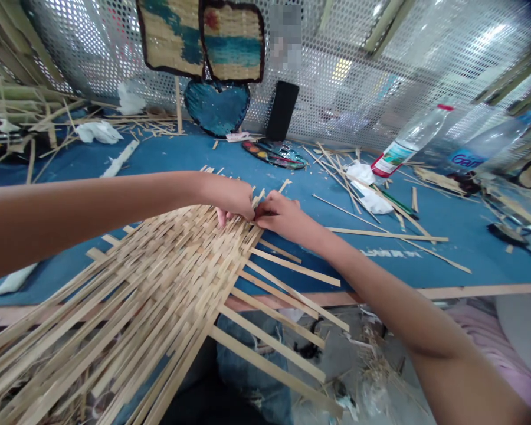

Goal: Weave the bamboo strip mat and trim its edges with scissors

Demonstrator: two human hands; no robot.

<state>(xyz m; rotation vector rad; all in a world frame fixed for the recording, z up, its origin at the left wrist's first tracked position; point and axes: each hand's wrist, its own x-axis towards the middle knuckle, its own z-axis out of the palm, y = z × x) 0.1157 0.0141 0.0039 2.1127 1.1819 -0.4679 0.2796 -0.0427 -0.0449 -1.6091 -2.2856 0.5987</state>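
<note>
Here's the big woven bamboo mat (154, 283), reaching in across the front edge of the blue worktop (168, 153), with its unwoven ends fanning out! The left hand (232, 198) is curled down over the weave's far edge, and right beside it, touching, the right hand (278, 215) closes on a bamboo strip (259, 200).

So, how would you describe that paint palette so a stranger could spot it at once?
At the far edge of the blue tabletop, find the dark-blue heart-shaped panel standing against the perforated metal screen. Just right of it is a dark oval paint palette, set apart from the pale strips nearby by its daubs of orange, yellow and red.
</note>
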